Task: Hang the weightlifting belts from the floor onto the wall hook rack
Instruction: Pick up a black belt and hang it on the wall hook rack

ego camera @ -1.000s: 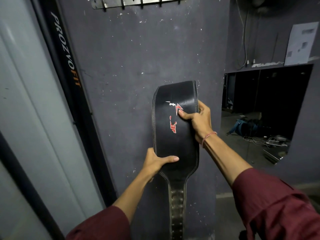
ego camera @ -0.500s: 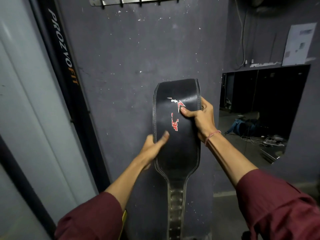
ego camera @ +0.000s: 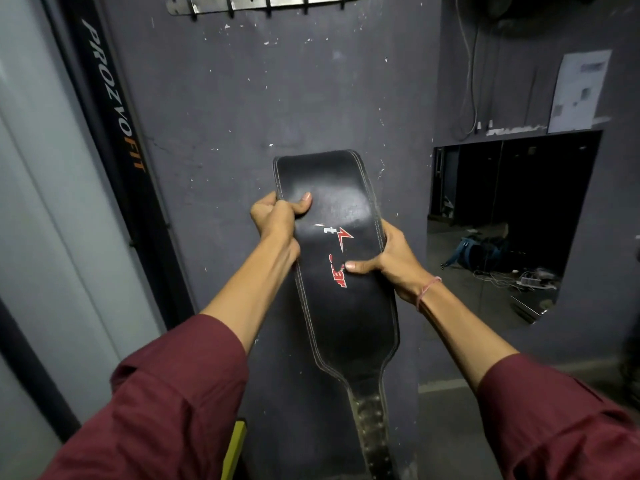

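Note:
I hold a black leather weightlifting belt (ego camera: 343, 317) with a red and white logo upright in front of the grey wall. My left hand (ego camera: 277, 220) grips its left edge near the folded top. My right hand (ego camera: 394, 261) clasps the right edge lower down, thumb on the logo. The belt's narrow studded strap hangs down to the bottom of the view. The metal hook rack (ego camera: 266, 3) is fixed to the wall at the top edge, well above the belt, and nothing hangs on its visible hooks.
A black post lettered PROZVOFIT (ego camera: 114, 98) runs down the left beside a pale panel. To the right a wall opening (ego camera: 502, 220) shows a dark room with a blue bag and cables on the floor. A paper notice (ego camera: 578, 91) is stuck above it.
My left hand let go of the belt's lower part and moved up to grip its left edge near the top. My right hand slid lower on the right edge. The belt tilted slightly left.

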